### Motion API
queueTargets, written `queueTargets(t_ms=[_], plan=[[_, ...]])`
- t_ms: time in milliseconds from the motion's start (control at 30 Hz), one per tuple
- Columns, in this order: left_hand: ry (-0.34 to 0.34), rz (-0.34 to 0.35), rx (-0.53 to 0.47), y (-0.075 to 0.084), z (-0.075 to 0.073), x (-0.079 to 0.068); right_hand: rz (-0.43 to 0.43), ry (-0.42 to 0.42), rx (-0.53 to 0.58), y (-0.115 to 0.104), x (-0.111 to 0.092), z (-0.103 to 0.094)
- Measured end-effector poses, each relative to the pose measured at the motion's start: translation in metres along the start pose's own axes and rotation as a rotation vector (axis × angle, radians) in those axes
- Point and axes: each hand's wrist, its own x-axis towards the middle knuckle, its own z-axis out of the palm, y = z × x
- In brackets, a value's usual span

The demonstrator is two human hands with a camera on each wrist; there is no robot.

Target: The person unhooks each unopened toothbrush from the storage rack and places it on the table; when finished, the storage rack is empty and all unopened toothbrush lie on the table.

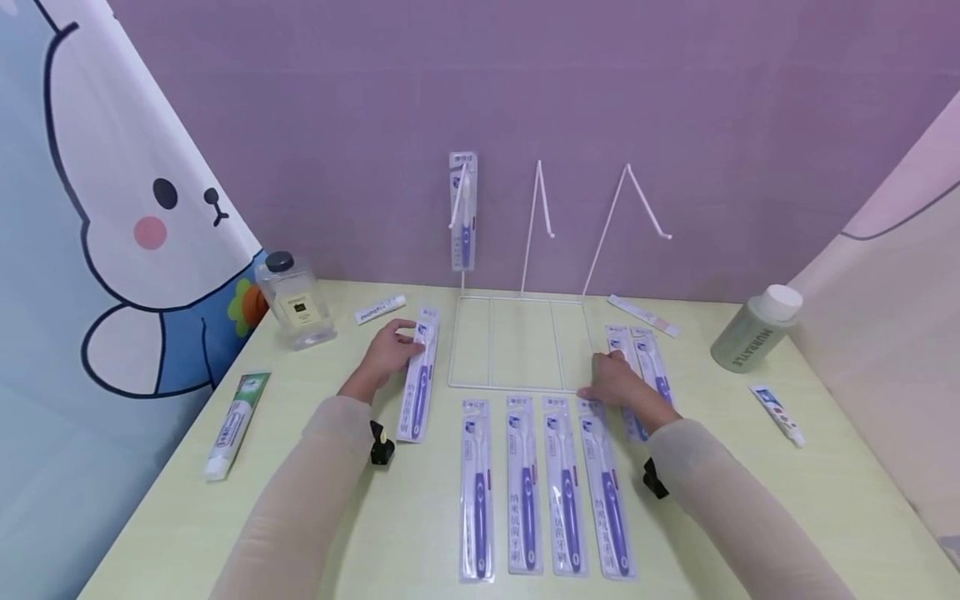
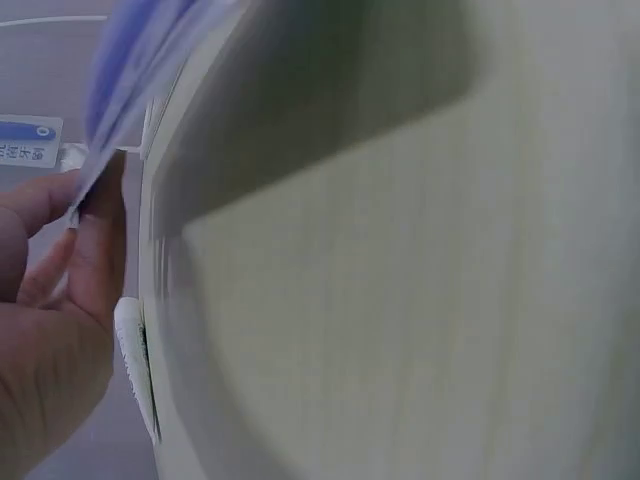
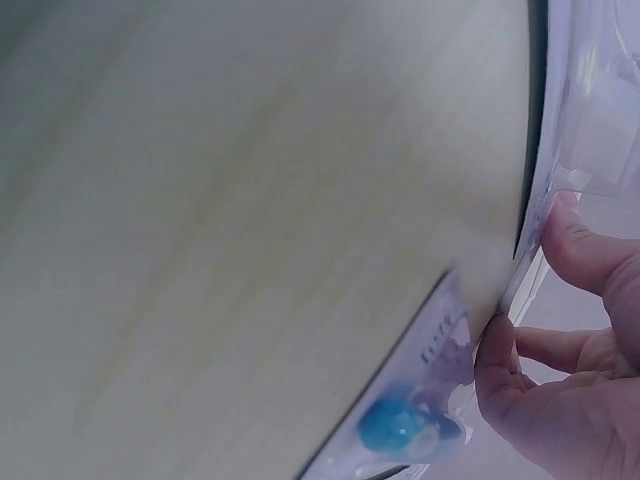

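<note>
My left hand [image 1: 386, 354] pinches the edge of a packaged toothbrush [image 1: 418, 387] left of a white wire rack [image 1: 510, 387]; in the left wrist view the pack [image 2: 150, 75] is raised off the table between thumb and fingers. At the rack's front right corner, my right hand [image 1: 621, 380] holds the top edge of the rightmost packaged toothbrush [image 1: 611, 500] in the front row. Thumb and fingertips meet on clear packaging [image 3: 575, 165] in the right wrist view. One packaged toothbrush [image 1: 466, 242] hangs from the rack's left hook; the middle and right hooks carry nothing.
More packs [image 1: 528, 508] lie in the front row, and two [image 1: 652, 367] lie beside the right hand. Toothpaste tubes [image 1: 236, 425], [image 1: 777, 415], a small tube [image 1: 380, 309], a narrow packet [image 1: 642, 316], a clear bottle [image 1: 300, 308] and a green bottle [image 1: 753, 333] stand or lie around.
</note>
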Motion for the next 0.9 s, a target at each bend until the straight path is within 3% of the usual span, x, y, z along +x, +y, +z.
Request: queueTargets(t_ms=[300,567,733,900], plan=[[0.019,-0.023,0.219,-0.002,0.002,-0.007,-0.011,0.004,-0.012,0.001,0.001,0.001],[0.01,-0.059,0.485,0.02,-0.006,-0.015,0.013,0.009,-0.007,0.005,0.002,0.001],[-0.004,0.011,0.517,0.046,-0.01,-0.005,0.027,0.006,0.009,0.006,0.001,0.002],[0.037,0.134,0.415,0.085,-0.011,0.009,-0.004,0.006,0.02,0.006,0.002,0.003]])
